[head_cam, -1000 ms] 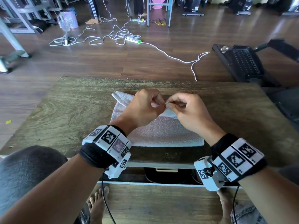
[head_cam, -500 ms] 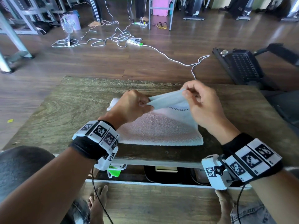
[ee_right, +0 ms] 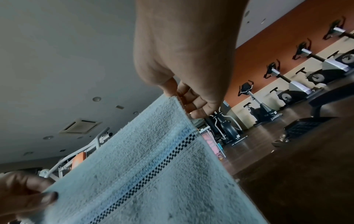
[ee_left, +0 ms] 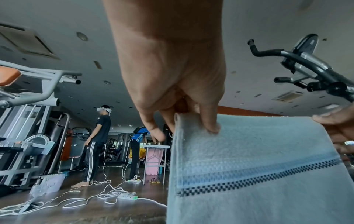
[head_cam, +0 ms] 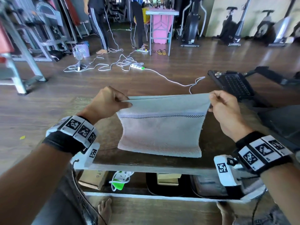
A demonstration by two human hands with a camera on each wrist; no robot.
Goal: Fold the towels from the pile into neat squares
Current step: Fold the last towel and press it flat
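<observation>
A pale blue towel (head_cam: 160, 127) with a dark checkered stripe hangs stretched between my two hands above the wooden table (head_cam: 215, 143). My left hand (head_cam: 125, 102) pinches its upper left corner, thumb in front and fingers behind. My right hand (head_cam: 211, 101) pinches the upper right corner. The towel's lower edge reaches the table near its front edge. In the left wrist view the left hand (ee_left: 191, 121) grips the towel (ee_left: 258, 166) at its corner. The right wrist view shows the right hand (ee_right: 184, 103) on the towel (ee_right: 143, 174) at the other corner.
A black exercise machine (head_cam: 235, 83) stands just past the table's far right. White cables and a power strip (head_cam: 137, 66) lie on the floor beyond. Two people (head_cam: 99, 25) stand at the back by a pink stand (head_cam: 160, 26). Boxes sit under the table.
Both hands rose and moved apart, lifting the towel's far edge off the table and stretching it wide. My head tilted up, showing more of the room.
</observation>
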